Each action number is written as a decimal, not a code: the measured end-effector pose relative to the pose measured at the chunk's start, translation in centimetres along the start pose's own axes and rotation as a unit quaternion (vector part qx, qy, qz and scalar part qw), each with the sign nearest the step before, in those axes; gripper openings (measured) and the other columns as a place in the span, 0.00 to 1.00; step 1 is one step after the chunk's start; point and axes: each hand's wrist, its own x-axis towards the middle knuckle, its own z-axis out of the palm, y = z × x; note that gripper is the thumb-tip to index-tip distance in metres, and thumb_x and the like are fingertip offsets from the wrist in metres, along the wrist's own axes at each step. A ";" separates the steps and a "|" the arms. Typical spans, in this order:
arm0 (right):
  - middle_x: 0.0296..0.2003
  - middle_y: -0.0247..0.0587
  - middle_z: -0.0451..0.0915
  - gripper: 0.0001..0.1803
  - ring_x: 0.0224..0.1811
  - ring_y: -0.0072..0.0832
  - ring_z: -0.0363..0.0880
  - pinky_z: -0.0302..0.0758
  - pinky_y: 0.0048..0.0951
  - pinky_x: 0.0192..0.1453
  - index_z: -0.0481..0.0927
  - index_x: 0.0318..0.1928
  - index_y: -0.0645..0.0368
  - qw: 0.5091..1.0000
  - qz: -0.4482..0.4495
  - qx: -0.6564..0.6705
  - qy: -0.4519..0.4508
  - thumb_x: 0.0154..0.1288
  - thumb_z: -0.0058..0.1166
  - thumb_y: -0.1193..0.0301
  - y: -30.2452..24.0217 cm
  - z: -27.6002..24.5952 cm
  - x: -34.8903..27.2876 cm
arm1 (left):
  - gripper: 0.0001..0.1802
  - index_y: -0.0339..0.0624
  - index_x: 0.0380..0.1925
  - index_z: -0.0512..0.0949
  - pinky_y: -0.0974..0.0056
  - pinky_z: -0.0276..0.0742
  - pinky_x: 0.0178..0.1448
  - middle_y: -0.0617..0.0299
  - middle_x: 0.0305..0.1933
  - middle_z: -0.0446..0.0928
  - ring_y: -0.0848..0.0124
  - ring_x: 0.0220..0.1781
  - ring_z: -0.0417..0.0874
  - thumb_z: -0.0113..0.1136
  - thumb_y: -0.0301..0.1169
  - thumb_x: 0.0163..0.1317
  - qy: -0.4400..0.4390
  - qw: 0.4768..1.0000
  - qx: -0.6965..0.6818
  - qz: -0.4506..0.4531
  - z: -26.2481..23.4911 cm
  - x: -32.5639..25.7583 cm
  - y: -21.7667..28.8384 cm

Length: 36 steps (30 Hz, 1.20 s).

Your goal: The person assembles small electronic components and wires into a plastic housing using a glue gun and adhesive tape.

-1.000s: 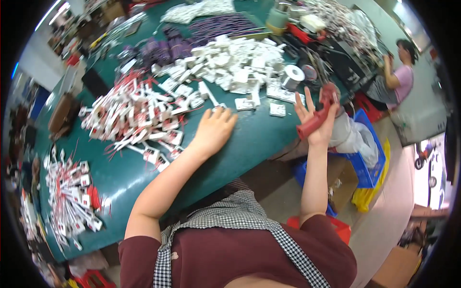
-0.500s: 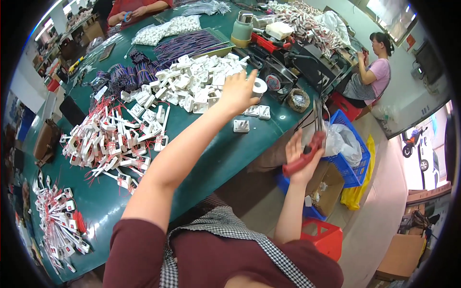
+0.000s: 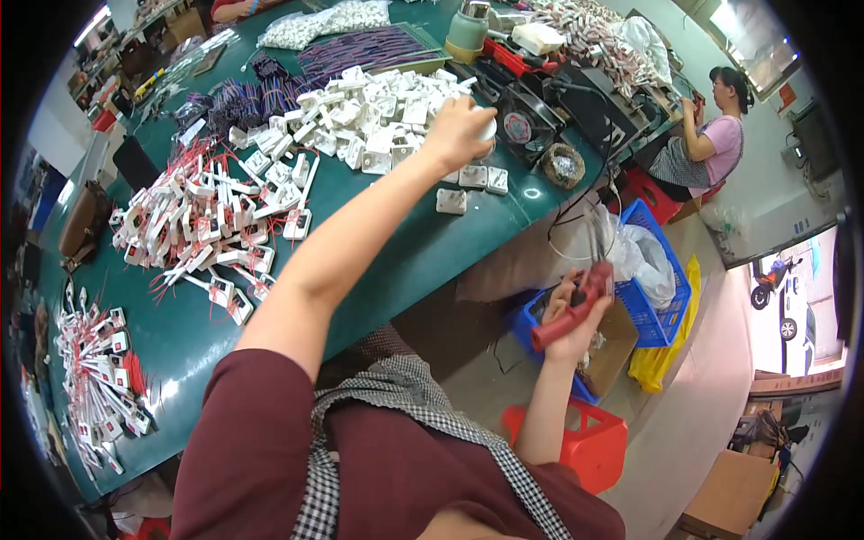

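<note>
My left hand (image 3: pixel 457 135) reaches over the far part of the green table, its fingers curled round a white roll (image 3: pixel 489 135) that is mostly hidden under them. Behind and left of it lies a heap of white plastic plug housings (image 3: pixel 378 112). A few loose white square plug pieces (image 3: pixel 452 201) sit just in front of the hand. Off the table's right edge, my right hand (image 3: pixel 569 342) is closed round red-handled scissors (image 3: pixel 562 328), whose slim metal blades point up and away, blurred.
Wired white parts with red leads (image 3: pixel 202 211) cover the table's left; another bundle (image 3: pixel 94 369) lies nearer. Purple wire bundles (image 3: pixel 238 108) lie behind. A small black fan (image 3: pixel 517 126) stands at the right edge. Blue crates (image 3: pixel 661 328) and a red stool (image 3: pixel 598 450) stand below. A co-worker (image 3: pixel 720 135) sits far right.
My left hand was spread above the white roll and has now closed on it. My right hand has dropped slightly with the scissors, its fingers more curled.
</note>
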 end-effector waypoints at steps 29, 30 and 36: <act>0.55 0.48 0.67 0.49 0.50 0.35 0.74 0.72 0.29 0.51 0.46 0.68 0.52 0.417 -0.222 -0.870 -0.143 0.47 0.57 0.84 16.0 4.9 10.6 | 0.33 0.43 0.53 0.70 0.55 0.63 0.60 0.50 0.58 0.64 0.53 0.59 0.66 0.67 0.31 0.42 0.021 0.974 -0.044 -0.221 -20.1 -27.9 5.9; 0.50 0.45 0.68 0.50 0.45 0.30 0.75 0.73 0.26 0.47 0.44 0.68 0.49 0.501 -0.136 -0.846 -0.120 0.46 0.57 0.85 17.5 6.5 9.4 | 0.35 0.42 0.54 0.69 0.54 0.60 0.63 0.49 0.60 0.63 0.52 0.62 0.63 0.67 0.33 0.42 0.050 0.970 -0.055 -0.231 -20.6 -28.3 5.3; 0.41 0.40 0.68 0.54 0.33 0.22 0.75 0.74 0.21 0.37 0.38 0.69 0.46 0.649 0.152 -0.735 -0.124 0.46 0.58 0.85 24.9 10.4 4.8 | 0.25 0.42 0.43 0.76 0.62 0.73 0.37 0.54 0.44 0.74 0.59 0.36 0.77 0.66 0.24 0.38 0.061 0.998 -0.026 -0.005 -22.3 -25.8 7.0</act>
